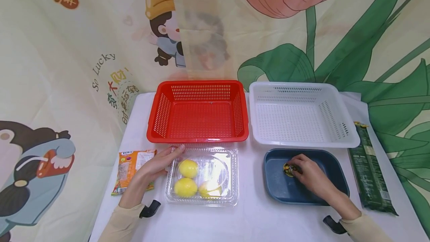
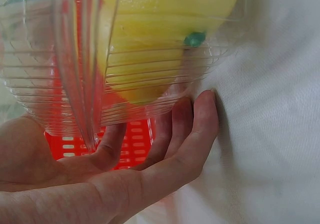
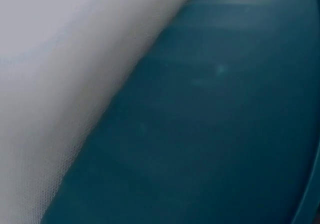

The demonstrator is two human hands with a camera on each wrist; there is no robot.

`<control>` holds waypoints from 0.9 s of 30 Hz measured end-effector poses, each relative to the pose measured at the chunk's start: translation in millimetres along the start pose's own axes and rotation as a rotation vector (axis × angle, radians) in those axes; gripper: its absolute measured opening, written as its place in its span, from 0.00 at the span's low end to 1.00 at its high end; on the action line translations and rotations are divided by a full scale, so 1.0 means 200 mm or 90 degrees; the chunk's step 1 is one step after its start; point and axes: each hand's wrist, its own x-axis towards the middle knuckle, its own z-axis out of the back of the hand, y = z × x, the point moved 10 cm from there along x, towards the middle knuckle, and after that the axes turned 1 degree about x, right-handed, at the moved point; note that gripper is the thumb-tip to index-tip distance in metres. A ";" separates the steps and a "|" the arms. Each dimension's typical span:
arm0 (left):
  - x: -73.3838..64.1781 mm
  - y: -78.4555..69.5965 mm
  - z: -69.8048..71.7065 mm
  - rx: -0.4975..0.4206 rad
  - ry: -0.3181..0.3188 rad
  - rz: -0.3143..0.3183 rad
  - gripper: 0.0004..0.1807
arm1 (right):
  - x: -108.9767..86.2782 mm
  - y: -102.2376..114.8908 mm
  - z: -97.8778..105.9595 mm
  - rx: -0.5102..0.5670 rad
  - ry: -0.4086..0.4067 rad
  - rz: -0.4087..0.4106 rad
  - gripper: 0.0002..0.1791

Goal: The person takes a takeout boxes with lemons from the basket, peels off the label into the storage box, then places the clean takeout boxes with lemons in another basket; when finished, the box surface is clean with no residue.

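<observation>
A small black-and-yellow round item (image 1: 288, 170) is inside the blue tray (image 1: 276, 186), pinched in the grip of the right hand (image 1: 310, 176). The left hand (image 1: 157, 166), its grip loose and fingers slightly bent, touches the back-left corner of a clear clamshell (image 1: 224, 182) holding three lemons (image 1: 185, 187). Behind stand red (image 1: 198, 140) and white baskets (image 1: 302, 144) on the desk (image 1: 252, 221).

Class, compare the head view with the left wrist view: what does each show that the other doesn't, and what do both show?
Only the head view clearly shows the right hand, white basket, blue tray, small black-and-yellow item, orange packet and dark green packet.

Only the left wrist view shows a green patch against the yellow fruit.

Both show that fruit, the clear container, left hand, red basket and white cloth.
</observation>
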 end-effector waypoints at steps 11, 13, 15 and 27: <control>0.00 0.00 0.00 -0.004 0.006 -0.006 0.36 | -0.01 0.01 0.00 -0.028 -0.006 -0.004 0.14; 0.00 0.00 0.00 -0.004 0.007 -0.006 0.36 | -0.01 0.01 0.00 -0.031 -0.009 -0.002 0.14; 0.00 0.00 0.00 -0.003 0.004 -0.003 0.36 | -0.01 0.02 0.01 -0.034 -0.011 0.003 0.14; 0.00 0.00 0.00 -0.002 0.003 -0.002 0.36 | 0.00 0.25 0.18 0.004 -0.021 0.086 0.16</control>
